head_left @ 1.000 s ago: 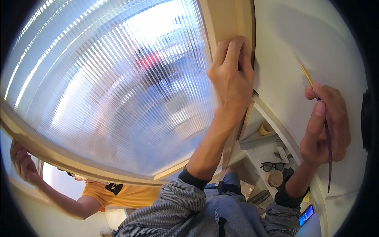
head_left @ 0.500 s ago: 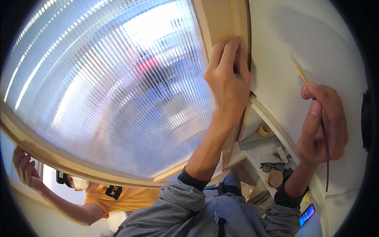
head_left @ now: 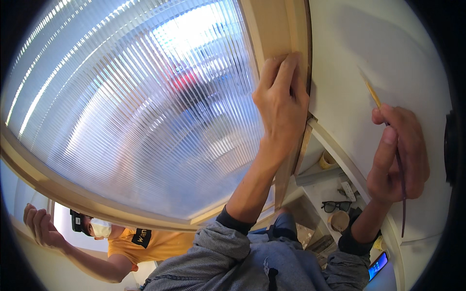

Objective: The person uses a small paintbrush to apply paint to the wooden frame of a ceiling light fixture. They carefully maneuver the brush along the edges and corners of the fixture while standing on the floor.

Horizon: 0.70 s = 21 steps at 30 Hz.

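Observation:
A thin paintbrush (head_left: 374, 95) with a gold-coloured ferrule and a dark handle is pinched in my right hand (head_left: 400, 153). Its tip points up at the pale wall panel (head_left: 335, 53); I cannot tell whether it touches. My left hand (head_left: 281, 97) is closed at the edge of a light wooden frame (head_left: 274, 24), fingers bent and their tips partly hidden against the wood. That frame surrounds a large ribbed translucent pane (head_left: 160, 111), with blurred shapes behind it. A dark gap runs between the frame and the panel, just right of my left hand.
A person in a yellow shirt (head_left: 165, 240) and white mask stands at the lower left, one raised hand (head_left: 43, 225) near the frame. Below me are black-framed glasses (head_left: 336, 206), a cup (head_left: 339, 221), a yellowish container (head_left: 326, 160) and a lit phone (head_left: 377, 266).
The other person's hand has come away from the frame, moving slightly right and down. My hands have barely shifted; the brush stays in my right hand.

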{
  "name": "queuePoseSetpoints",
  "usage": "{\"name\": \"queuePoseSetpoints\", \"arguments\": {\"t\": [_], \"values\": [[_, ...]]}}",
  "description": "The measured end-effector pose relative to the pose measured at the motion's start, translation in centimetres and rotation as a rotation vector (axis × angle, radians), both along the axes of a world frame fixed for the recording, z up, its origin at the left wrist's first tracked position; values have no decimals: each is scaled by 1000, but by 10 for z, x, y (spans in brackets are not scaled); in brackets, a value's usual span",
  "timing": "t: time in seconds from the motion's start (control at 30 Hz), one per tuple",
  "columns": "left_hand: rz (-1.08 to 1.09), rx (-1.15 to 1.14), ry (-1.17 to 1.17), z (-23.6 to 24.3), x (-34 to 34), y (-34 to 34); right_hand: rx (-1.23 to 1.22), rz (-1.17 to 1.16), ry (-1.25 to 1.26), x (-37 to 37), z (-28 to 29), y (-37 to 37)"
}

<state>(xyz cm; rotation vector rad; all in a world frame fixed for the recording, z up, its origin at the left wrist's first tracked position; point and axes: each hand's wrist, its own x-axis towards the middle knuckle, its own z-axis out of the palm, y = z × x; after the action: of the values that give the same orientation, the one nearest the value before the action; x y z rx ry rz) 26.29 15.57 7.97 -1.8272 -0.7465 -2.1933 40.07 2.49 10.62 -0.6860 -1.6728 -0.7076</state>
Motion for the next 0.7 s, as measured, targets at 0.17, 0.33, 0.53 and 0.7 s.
{"name": "queuePoseSetpoints", "arguments": {"t": [0.17,0.33,0.53,0.7], "values": [[-14,-1,-20,-1,-3,-1,21,-12,8,-6,1,2],[-4,2,-13,-1,-5,0,73,4,-10,-9,6,6],[2,6,-6,2,-12,1,64,-1,-18,-15,11,6],[4,-31,-41,1,-7,-1,13,26,2,-11,6,2]]}}
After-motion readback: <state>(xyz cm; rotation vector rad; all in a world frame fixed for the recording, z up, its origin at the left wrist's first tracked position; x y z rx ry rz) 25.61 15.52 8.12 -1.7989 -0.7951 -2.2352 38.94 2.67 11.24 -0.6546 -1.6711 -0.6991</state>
